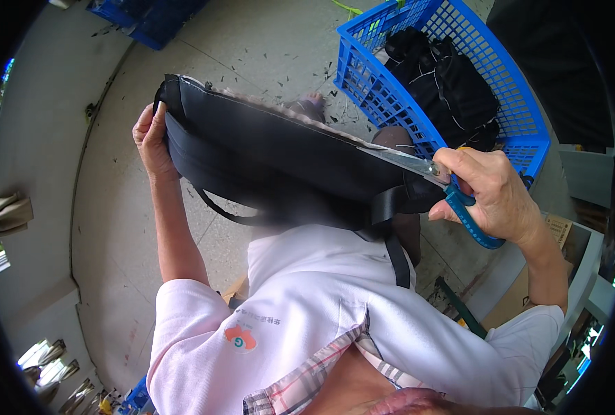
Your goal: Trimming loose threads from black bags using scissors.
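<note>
A black bag-like piece (259, 152) stretches across my lap, its long upper edge lined with a pale, ragged strip. My left hand (155, 145) grips its far left end, the thumb pressed on the black material. In my right hand (494, 190) is a pair of scissors (473, 225) with blue handles. Their metal blades lie along the piece's upper edge near its right end, and I cannot tell whether they touch it. A black strap (217, 207) loops below the piece, and another strap (397, 259) hangs over my white shirt.
A blue plastic crate (404, 104) at the upper right holds several black bags (453, 90). Dark scraps lie scattered over the grey floor (231, 59). Another blue crate (145, 21) stands at the top left. Cardboard (556, 228) lies at the right.
</note>
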Demonstrator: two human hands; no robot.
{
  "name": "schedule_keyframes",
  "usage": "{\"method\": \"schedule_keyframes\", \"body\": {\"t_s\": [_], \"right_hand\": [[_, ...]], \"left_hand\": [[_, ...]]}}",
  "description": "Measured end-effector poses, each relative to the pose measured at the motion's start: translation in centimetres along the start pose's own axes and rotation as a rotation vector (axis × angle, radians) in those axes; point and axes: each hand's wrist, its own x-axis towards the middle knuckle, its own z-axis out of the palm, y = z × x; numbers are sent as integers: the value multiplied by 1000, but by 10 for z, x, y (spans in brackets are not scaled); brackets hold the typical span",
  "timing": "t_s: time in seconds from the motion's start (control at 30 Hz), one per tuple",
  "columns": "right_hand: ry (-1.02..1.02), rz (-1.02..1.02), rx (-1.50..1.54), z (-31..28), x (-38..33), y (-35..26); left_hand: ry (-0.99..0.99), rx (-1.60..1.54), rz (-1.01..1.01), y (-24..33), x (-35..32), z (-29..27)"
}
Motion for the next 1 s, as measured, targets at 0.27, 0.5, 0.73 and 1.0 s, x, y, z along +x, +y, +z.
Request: {"method": "schedule_keyframes", "body": {"t_s": [0.27, 0.5, 0.73, 1.0], "right_hand": [[41, -44, -56, -2, 16, -9], [-14, 14, -112, 0, 11, -5], [23, -31, -106, -5, 31, -14], [16, -53, -39, 3, 31, -8]], "left_hand": [[-11, 1, -4, 1, -2, 3], [3, 20, 19, 0, -3, 3], [-16, 24, 28, 5, -5, 17], [-45, -12, 44, 2, -5, 8]]}}
